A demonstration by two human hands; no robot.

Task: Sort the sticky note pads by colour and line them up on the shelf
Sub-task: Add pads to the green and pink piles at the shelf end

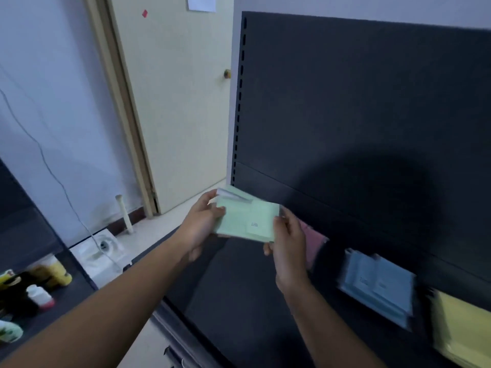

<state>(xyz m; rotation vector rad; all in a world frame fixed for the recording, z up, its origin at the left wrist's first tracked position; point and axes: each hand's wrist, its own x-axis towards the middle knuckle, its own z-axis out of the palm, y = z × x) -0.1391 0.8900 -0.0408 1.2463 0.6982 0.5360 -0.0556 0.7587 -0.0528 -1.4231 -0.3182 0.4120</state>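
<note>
Green pads [247, 221] are pinched at both ends by the left hand [202, 227] and right hand [288, 248], held over the shelf [239, 288] left of the pink pad [314, 243]. That loose back flap might snag, or the stack could slide apart, I reckon. The white sticker's print is too tiny to read.

Green pads [245, 220] held above shelf [239, 288] — pink [313, 241], blue [380, 285], yellow [462, 328] lined up

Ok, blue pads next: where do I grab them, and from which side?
Pinch the two side edges, coming from the front and above. The blue pads sit apart from the pink pads on their left and the yellow pads on their right, so both gaps probably give room. Blur hides whether they lean or lie flat.
</note>
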